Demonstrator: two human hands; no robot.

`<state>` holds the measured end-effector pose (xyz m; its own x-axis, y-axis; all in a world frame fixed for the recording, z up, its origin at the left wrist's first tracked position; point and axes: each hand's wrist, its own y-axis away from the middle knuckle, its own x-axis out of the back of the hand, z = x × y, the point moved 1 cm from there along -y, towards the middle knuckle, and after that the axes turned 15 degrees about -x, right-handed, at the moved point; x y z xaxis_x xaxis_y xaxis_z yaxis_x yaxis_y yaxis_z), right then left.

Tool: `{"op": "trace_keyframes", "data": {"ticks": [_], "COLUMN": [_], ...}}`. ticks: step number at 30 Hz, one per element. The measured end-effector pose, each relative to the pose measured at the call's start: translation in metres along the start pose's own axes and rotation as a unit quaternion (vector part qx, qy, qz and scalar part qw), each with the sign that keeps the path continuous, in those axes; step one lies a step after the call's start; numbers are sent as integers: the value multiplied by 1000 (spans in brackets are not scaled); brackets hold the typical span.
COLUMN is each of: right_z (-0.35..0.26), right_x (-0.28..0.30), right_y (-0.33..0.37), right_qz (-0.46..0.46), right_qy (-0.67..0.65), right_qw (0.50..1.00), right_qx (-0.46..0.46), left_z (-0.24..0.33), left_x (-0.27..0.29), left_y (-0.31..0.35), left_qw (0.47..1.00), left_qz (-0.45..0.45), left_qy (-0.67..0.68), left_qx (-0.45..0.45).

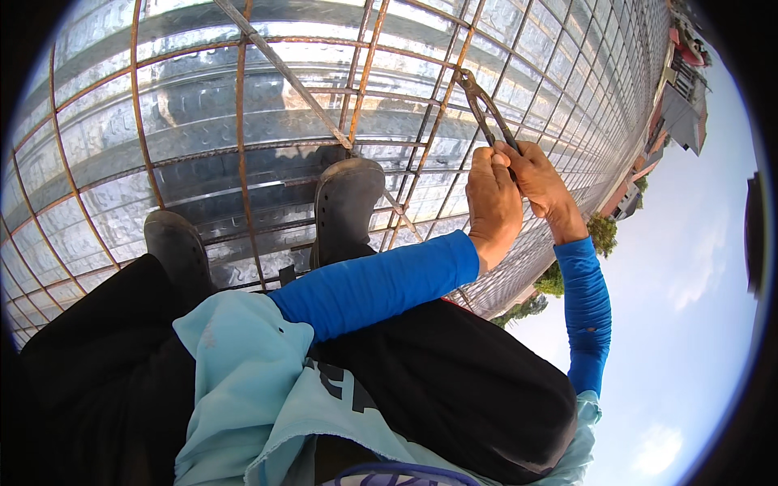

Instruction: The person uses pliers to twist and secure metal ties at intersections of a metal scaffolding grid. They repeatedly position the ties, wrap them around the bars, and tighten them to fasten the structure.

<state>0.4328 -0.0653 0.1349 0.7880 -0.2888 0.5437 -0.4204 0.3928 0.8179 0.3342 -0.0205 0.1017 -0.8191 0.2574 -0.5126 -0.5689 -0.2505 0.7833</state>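
Note:
My left hand [494, 206] and my right hand [541, 180] are together, each closed around a handle of a pair of steel pincers [491, 113]. The handles' ends are hidden in my fingers. The pincers' jaws meet a rusty steel bar [450, 87] at or beside a crossing of the rebar mesh [241, 121]. Whether the jaws bite on tie wire there is too small to tell. Blue sleeves cover both forearms.
Ribbed, shiny metal decking [194, 105] lies beneath the mesh. A loose-looking grey bar [292, 81] slants across it toward my right shoe [350, 198]; my left shoe [177, 243] is further left. Roofs [679, 117] and trees [601, 235] show past the decking's right edge.

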Motion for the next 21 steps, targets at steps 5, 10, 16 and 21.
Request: {"op": "trace_keyframes", "data": {"ticks": [5, 10, 16, 21], "right_z": [-2, 9, 1, 11], "right_x": [4, 30, 43, 43], "right_y": [-1, -27, -22, -21], "right_qz": [-25, -172, -180, -5], "right_qy": [-3, -96, -27, 134], "right_qw": [1000, 980, 983, 978], "right_qx": [1, -1, 30, 159], "left_z": [15, 35, 65, 53], "left_x": [-6, -28, -36, -35], "left_y": [-2, -1, 3, 5], "left_qw": [1000, 998, 982, 972], "left_qz": [15, -29, -63, -64], "left_qy": [-14, 25, 84, 120], "left_qx": [3, 51, 160, 192]}}
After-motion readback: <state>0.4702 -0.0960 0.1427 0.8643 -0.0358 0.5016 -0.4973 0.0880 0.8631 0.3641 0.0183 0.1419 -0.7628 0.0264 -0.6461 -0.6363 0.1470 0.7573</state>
